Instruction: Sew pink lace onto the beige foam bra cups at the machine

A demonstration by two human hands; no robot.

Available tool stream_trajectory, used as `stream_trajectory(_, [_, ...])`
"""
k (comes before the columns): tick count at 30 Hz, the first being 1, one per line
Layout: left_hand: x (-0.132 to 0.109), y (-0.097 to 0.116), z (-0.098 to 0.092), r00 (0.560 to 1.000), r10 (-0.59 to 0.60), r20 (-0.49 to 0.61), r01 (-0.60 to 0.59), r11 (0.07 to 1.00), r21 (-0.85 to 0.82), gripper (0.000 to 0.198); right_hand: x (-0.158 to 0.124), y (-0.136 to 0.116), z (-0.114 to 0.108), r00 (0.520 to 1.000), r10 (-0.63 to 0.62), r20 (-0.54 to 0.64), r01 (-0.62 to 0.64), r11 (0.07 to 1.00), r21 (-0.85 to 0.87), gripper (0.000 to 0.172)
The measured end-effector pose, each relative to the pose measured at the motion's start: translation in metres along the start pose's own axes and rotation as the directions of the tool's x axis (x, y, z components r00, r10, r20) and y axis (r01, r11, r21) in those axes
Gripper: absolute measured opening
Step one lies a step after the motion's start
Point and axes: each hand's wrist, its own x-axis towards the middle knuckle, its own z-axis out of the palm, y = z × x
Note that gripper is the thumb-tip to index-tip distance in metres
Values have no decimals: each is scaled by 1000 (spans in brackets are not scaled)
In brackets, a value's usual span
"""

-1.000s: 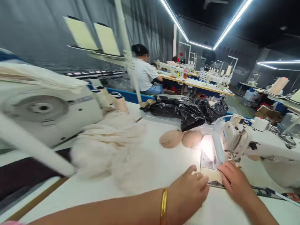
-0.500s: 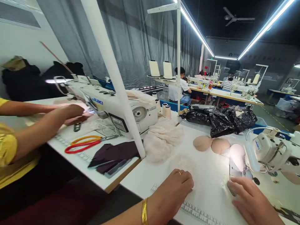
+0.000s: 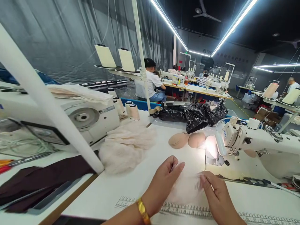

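A thin, sheer whitish fabric piece (image 3: 186,189), blurred by motion, hangs between my two hands above the white tabletop. The thumb and fingers of my right hand (image 3: 217,195) pinch its right edge. On the other side, my left hand (image 3: 160,181) has its fingers curled and its thumb forward, closed on the left edge. Beyond the hands lie beige oval cup pieces (image 3: 178,140) in a row, leading to the lit needle area of a sewing machine (image 3: 232,137). A heap of the same sheer fabric (image 3: 126,147) rests left of my left hand.
Printed ruler markings (image 3: 187,211) run along the front of the table. A white slanted post (image 3: 50,97) stands at left, near dark fabric (image 3: 47,178) and another sewing machine (image 3: 93,115). Black plastic bags (image 3: 194,117) and thread cones (image 3: 134,111) sit behind. A co-worker (image 3: 151,81) sits farther back.
The view has swung right, so the neighbouring person's arms are out of sight. My hands have come closer together and now hold the sheer fabric raised between them; earlier both were down at the table.
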Motion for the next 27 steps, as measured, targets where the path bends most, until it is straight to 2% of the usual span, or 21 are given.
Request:
stream_trajectory(2, [4,-3,-1,996,-42,84,31,990,135,51,-1,-1,-4,994,-76,-84,74,997,-30,38])
stream_trajectory(4, [15,-1,-5,980,-36,194,-36,934,356,45,0,1,-8,985,-62,-162,66,998,23,38])
stream_trajectory(5, [23,1,-7,971,19,239,-136,864,484,41,1,5,-10,985,-14,-171,27,997,73,40])
stream_trajectory(7, [45,6,-9,925,206,319,-374,635,676,33,7,15,-13,985,119,-126,-96,979,177,44])
stream_trajectory(9, [74,12,-4,842,369,394,-529,421,737,25,15,27,-14,968,245,-53,-223,937,268,47])
stream_trajectory(10, [89,14,0,808,406,428,-572,362,736,27,18,32,-15,958,285,-24,-264,915,306,48])
stream_trajectory(13, [129,16,18,763,433,480,-620,277,734,35,25,44,-15,956,291,30,-281,887,366,49])
stream_trajectory(15, [147,15,29,757,446,478,-617,247,747,30,26,47,-14,964,265,7,-250,897,365,50])
stream_trajectory(19, [158,15,31,782,480,397,-569,293,768,14,26,43,-15,955,292,-41,-260,899,352,55])
stream_trajectory(23, [133,27,16,837,506,209,-466,458,757,23,24,34,-18,935,353,-34,-319,881,349,47])
stream_trajectory(25, [110,35,9,874,465,142,-429,601,674,27,24,31,-20,928,371,-24,-337,867,366,44])
stream_trajectory(26, [96,38,6,897,420,141,-416,693,589,35,24,30,-21,925,379,-13,-346,858,379,43])
stream_trajectory(27, [81,40,4,926,344,152,-376,821,430,43,24,30,-22,923,385,0,-353,847,398,43])
